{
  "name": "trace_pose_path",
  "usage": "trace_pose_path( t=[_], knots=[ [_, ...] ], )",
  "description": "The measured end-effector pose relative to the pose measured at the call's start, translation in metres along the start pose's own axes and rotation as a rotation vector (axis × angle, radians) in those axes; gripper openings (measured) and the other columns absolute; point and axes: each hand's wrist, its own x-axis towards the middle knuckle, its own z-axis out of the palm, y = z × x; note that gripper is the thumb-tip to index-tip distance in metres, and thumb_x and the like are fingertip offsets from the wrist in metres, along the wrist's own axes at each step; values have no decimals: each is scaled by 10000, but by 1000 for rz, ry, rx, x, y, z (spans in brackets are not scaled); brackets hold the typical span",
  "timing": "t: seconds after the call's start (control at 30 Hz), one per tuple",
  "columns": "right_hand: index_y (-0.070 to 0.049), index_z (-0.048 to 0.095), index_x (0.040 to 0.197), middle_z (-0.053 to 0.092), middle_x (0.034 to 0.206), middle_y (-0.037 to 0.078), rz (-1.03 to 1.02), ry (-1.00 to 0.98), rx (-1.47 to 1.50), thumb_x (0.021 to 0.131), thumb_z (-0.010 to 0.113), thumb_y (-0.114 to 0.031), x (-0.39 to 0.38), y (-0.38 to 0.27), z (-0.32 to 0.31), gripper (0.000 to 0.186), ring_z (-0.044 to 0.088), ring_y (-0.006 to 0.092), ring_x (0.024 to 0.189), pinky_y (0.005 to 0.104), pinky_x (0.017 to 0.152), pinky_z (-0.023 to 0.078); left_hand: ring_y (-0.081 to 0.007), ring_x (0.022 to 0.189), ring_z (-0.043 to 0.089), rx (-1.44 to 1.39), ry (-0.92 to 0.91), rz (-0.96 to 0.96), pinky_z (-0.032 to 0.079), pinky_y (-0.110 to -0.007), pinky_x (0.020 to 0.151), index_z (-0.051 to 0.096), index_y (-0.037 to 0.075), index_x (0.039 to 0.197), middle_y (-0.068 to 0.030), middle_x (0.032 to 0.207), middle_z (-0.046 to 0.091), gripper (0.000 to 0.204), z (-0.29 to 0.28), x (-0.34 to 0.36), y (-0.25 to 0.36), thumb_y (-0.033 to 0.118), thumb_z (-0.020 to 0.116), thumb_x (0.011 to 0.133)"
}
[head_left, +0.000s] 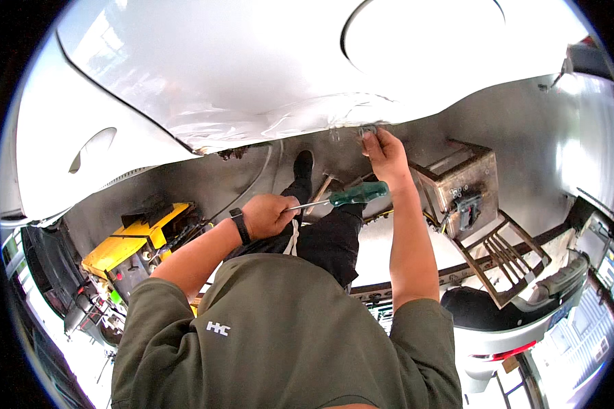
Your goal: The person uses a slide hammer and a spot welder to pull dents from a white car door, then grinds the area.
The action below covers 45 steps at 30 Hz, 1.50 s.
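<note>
A white car body panel [300, 75] stands in front of me, creased and dented along its lower edge. My left hand [269, 215] is closed round the metal shaft of a screwdriver [357, 194]. Its green handle points right, toward my right forearm. At the lower edge of the dented panel, my right hand [387, 153] pinches a small greyish piece [367, 129]. The fingers partly cover that piece, and I cannot tell what it is or whether it is fixed to the panel.
To the left stands a yellow machine [133, 238] with cables. On the right are a rusty metal stand [467, 184] and a slatted metal frame [508, 255]. A bumper with a red light [508, 351] lies farther right. My black shoe [304, 165] is under the panel's edge.
</note>
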Motion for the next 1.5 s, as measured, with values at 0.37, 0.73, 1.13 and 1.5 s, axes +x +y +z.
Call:
trace_pose_path(
  t=[0.37,0.73,1.13,1.5],
  knots=[
    [-6,516,756,401,640,72,-694,347,-903,1018,626,-151,-5,-15,5,319,408,106,623,340,525,377,-413,835,666,-6,-3,46,515,-481,709,671,66,1002,-182,868,688,218,-3,13,8,252,557,1000],
    [11,538,875,462,690,48,-147,240,-176,1078,561,-238,-12,-18,22,322,376,127,677,307,596,391,-406,814,675,-19,11,76,524,-466,693,675,68,977,-173,853,694,177,-1,20,10,203,562,1000],
    [13,597,862,659,860,255,-240,212,-755,989,610,-210,-5,-39,23,256,639,473,824,517,696,517,-407,788,665,-32,20,52,514,-463,693,672,48,979,-174,831,679,211,-1,17,4,214,544,1005],
    [-94,614,879,423,609,-53,189,-92,1230,1074,531,-424,-3,3,51,392,348,98,534,295,654,409,-416,821,664,-81,58,71,513,-471,698,660,46,992,-188,857,678,154,-15,12,11,164,564,970]
  ],
)
